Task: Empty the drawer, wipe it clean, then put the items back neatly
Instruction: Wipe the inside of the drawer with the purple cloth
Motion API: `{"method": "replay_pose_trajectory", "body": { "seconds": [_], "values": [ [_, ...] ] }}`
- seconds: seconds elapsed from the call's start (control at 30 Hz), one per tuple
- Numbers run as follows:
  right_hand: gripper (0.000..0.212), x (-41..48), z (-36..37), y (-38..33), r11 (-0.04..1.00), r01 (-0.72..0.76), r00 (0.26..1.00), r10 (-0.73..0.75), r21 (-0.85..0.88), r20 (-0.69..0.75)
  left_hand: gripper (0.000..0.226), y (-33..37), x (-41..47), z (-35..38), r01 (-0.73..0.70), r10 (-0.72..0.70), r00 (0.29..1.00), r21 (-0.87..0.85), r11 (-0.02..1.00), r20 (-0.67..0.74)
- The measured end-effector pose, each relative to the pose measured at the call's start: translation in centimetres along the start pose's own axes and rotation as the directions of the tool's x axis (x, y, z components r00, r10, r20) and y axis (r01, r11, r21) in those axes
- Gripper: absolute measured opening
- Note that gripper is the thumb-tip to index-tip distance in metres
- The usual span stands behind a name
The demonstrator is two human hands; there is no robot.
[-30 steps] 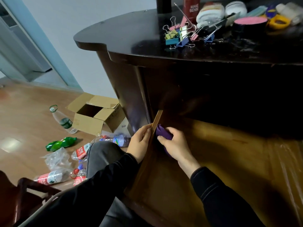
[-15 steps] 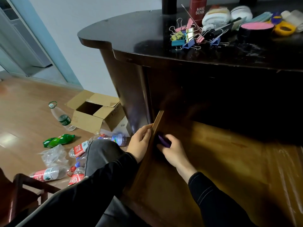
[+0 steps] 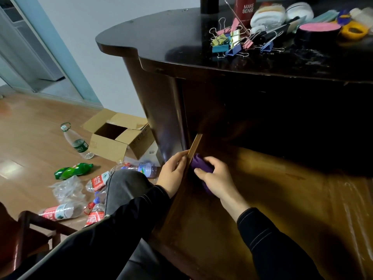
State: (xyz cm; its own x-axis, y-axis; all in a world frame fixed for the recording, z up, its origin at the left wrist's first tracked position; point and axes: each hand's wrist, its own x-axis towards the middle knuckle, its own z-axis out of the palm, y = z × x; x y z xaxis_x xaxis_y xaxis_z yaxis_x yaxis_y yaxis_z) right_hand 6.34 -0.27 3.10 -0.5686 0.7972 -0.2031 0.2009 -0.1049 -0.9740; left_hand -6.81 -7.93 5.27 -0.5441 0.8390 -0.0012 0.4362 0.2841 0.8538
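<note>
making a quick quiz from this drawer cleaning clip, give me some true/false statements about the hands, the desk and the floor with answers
1. The right hand holds a purple cloth inside the drawer. True.
2. The left hand rests flat on the desk top. False: it grips the drawer's left side wall.
3. The binder clips lie in the drawer. False: they sit in a heap on the desk top.
4. The cardboard box on the floor has its flaps open. True.
5. The green bottle stands upright. False: it lies on its side on the floor.
</note>
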Motion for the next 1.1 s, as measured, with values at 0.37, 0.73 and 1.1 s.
{"method": "replay_pose_trajectory", "body": {
  "seconds": [0.37, 0.73, 1.1],
  "values": [
    [0.045, 0.0, 0.2, 1.2, 0.978, -0.113, 0.987, 0.130, -0.174, 0.090, 0.028, -0.3, 0.1, 0.1, -0.046, 0.045, 0.999, -0.034, 0.998, -0.028],
    [0.044, -0.4, 0.5, 0.9, 0.964, -0.094, 0.991, 0.114, -0.248, 0.068, 0.029, -0.4, 0.2, 0.0, -0.027, 0.027, 1.000, -0.014, 1.000, -0.009],
    [0.032, -0.8, 0.8, 1.8, 0.904, -0.048, 0.990, 0.099, -0.425, 0.098, 0.030, 0.2, -0.1, -0.1, -0.019, 0.018, 1.000, -0.045, 0.999, -0.001]
  ]
}}
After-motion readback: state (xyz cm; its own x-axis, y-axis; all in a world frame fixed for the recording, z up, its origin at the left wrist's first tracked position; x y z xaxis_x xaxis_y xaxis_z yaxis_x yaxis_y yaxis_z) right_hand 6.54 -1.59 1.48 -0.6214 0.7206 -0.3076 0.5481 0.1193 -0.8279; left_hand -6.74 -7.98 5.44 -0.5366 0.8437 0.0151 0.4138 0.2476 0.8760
